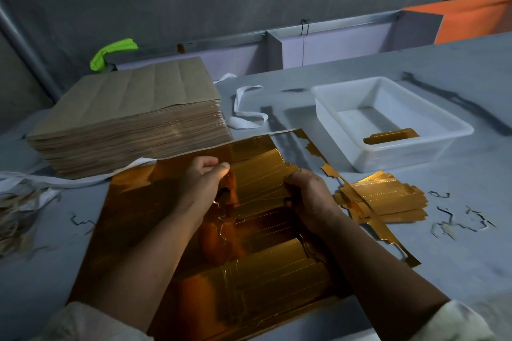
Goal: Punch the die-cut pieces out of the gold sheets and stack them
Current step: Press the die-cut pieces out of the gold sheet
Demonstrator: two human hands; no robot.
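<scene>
Worktop (457,257): brown stack (124,119) at far left; gold sheet (144,216) at near edge, middle. Left hand (205,183) and right hand (310,196), fingers curled, pinch opposite ends of one piece (260,183) part-lifted from sheet. Punched pile (388,202) just right; tub (388,91) beyond holds a lone piece (390,137)

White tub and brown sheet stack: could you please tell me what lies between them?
A curled white strip lies on the table between them, shown in the head view.
</scene>
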